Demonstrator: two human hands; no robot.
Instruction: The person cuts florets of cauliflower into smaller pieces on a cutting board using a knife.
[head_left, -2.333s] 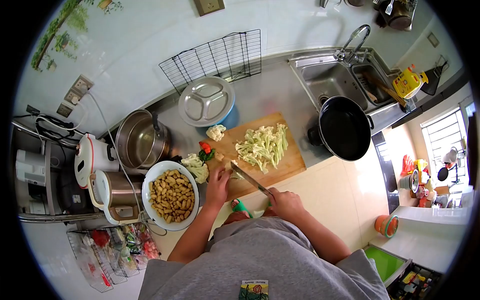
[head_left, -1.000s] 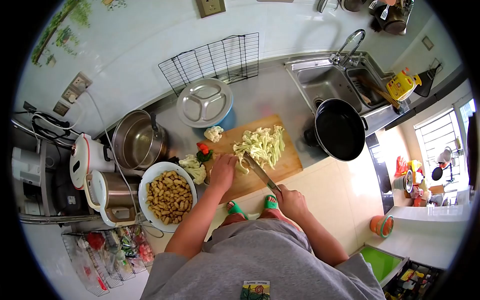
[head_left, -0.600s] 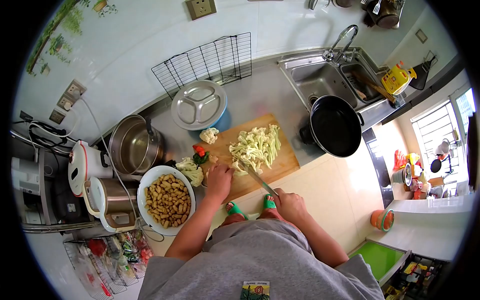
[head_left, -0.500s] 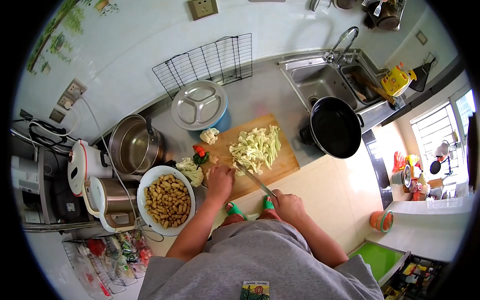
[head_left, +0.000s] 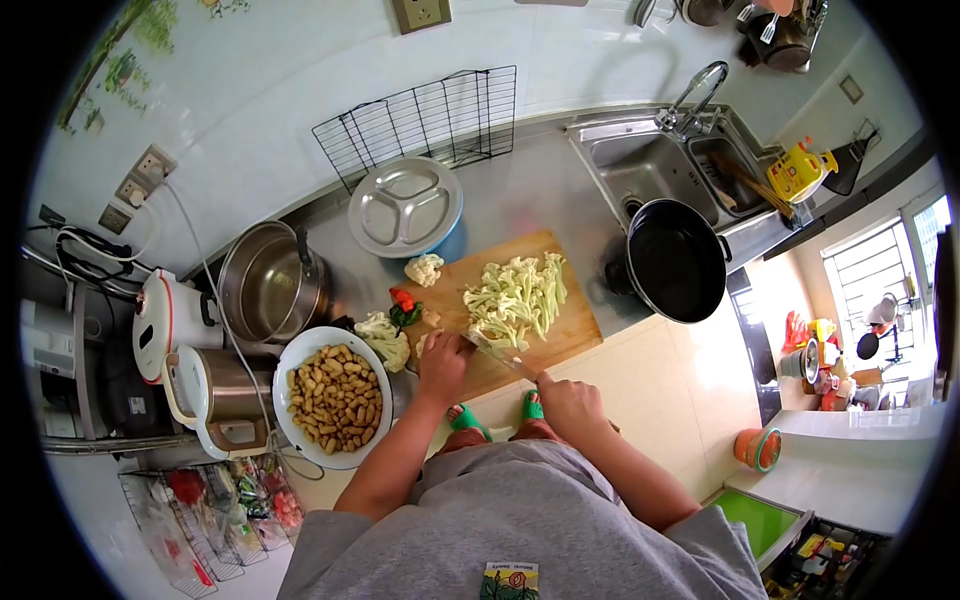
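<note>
My right hand [head_left: 572, 406] is closed round the handle of a knife [head_left: 498, 354]. The blade points up and left over the wooden cutting board [head_left: 568, 338], its tip beside my left hand [head_left: 444, 365]. Fingers curled, my left hand presses at the board's left edge on what appears to be a cauliflower piece, mostly hidden under it. A pile of cut cauliflower [head_left: 515, 300] covers the board's middle. Left of it lie red and green peppers [head_left: 403, 300] and a small tan piece [head_left: 431, 317]. A larger cauliflower chunk [head_left: 382, 341] and a floret [head_left: 424, 269] sit along the left side.
A white bowl of peanuts [head_left: 337, 456] stands at left, with a steel pot [head_left: 262, 290] behind. A blue container with a divided steel lid [head_left: 407, 207] is behind the board. At right are a black pan [head_left: 678, 262] and the sink [head_left: 640, 165]. Cookers [head_left: 222, 385] stand far left.
The knife has come closer to my left hand, its blade now lying flatter across the board. My left hand has shifted slightly, and the view has moved a little.
</note>
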